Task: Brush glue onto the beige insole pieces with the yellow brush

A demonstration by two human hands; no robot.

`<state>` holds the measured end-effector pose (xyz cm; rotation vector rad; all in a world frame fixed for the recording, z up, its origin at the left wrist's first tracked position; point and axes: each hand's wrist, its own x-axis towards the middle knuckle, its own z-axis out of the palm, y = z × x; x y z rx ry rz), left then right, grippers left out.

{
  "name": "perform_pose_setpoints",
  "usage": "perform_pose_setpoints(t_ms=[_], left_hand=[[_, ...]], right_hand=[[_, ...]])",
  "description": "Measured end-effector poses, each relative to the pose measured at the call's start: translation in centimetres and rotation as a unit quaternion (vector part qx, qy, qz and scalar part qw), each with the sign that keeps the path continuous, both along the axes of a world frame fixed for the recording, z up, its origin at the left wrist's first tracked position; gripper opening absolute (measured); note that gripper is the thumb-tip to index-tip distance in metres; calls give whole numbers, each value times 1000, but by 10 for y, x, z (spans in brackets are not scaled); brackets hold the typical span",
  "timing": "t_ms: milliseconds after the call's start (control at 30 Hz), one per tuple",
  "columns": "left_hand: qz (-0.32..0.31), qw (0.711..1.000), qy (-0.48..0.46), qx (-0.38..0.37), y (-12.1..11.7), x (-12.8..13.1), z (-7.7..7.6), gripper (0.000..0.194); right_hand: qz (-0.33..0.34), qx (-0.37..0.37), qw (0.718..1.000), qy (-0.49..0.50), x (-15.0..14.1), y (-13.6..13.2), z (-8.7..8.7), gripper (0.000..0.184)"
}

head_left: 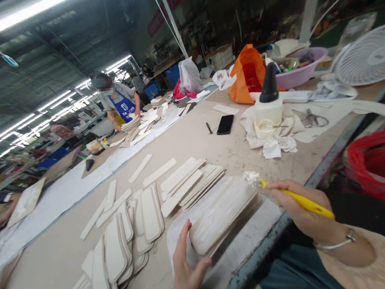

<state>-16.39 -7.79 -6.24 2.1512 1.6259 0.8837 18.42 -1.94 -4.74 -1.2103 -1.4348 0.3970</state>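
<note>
A yellow-handled brush (pixel 305 202) is gripped in my right hand (pixel 299 206), its tip clotted with white paste at the far right end of a stack of panels. That stack of long, rounded off-white panels (pixel 221 217) lies on a pale sheet (pixel 258 230) near the table edge, its top face shiny and wet-looking. My left hand (pixel 187 265) is at the stack's near left end, thumb and fingers apart; whether it touches the panels I cannot tell. Left of it, many similar panels (pixel 114 248) lie in overlapping rows, with more strips (pixel 191 181) piled behind the stack.
A white glue container (pixel 267 115) stands on crumpled paper, with scissors (pixel 311 119) beside it. Nearby are a black phone (pixel 225 125), an orange bag (pixel 247 75), a purple basin (pixel 300 69) and a white fan (pixel 370 54). A red bag (pixel 382 164) hangs right. Across the table works a person (pixel 121 101).
</note>
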Motion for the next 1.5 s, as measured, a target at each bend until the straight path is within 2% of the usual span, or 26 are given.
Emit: perform_pose_setpoints(t_ms=[100, 167, 233, 400, 500, 600, 767, 867, 967, 1067, 1133, 1200, 1300, 1367, 1433, 1500], left_hand=[[53, 997, 38, 47, 16, -18, 20, 59], [109, 988, 88, 70, 39, -33, 32, 48], [129, 981, 132, 59, 69, -46, 41, 44], [100, 977, 188, 2, 132, -66, 48, 44], [68, 974, 214, -37, 149, -68, 47, 43], [48, 970, 230, -63, 156, -69, 45, 43], [23, 967, 239, -86, 157, -74, 45, 43], [33, 966, 246, -78, 155, -74, 53, 40], [74, 963, 257, -46, 144, -68, 72, 36], [98, 962, 254, -34, 118, -50, 99, 32], [78, 969, 226, -65, 97, -30, 115, 30], [40, 976, 185, -111, 77, -7, 124, 30], [-1, 980, 134, -149, 57, 24, 125, 32], [-19, 980, 107, -166, 50, 39, 120, 33], [-24, 979, 86, -186, 49, 49, 114, 32], [-22, 976, 60, -208, 51, 53, 110, 30]], right_hand=[[-3, 4, 1000, 9, -1, -2, 3, 16], [0, 6, 1000, 15, -2, -3, 2, 16], [-2, 5, 1000, 20, -1, -2, 1, 16], [-9, 12, 1000, 21, 5, 1, 1, 15], [-11, 34, 999, 24, 7, 2, 4, 13], [-8, 39, 999, 29, 9, 4, 4, 12], [5, 33, 999, 31, 10, 5, 0, 14], [5, 44, 998, 36, 10, 6, -3, 17], [12, 77, 996, 41, 11, 9, -5, 24], [27, 78, 995, 57, 8, 12, -8, 25], [39, 50, 993, 101, 3, 16, -9, 18], [70, 8, 981, 179, -4, 20, -8, 12], [155, -52, 944, 287, -16, 27, -3, 20], [194, -87, 924, 317, -23, 30, 1, 29], [194, -114, 925, 306, -27, 32, 6, 34], [158, -115, 943, 268, -28, 35, 11, 34]])
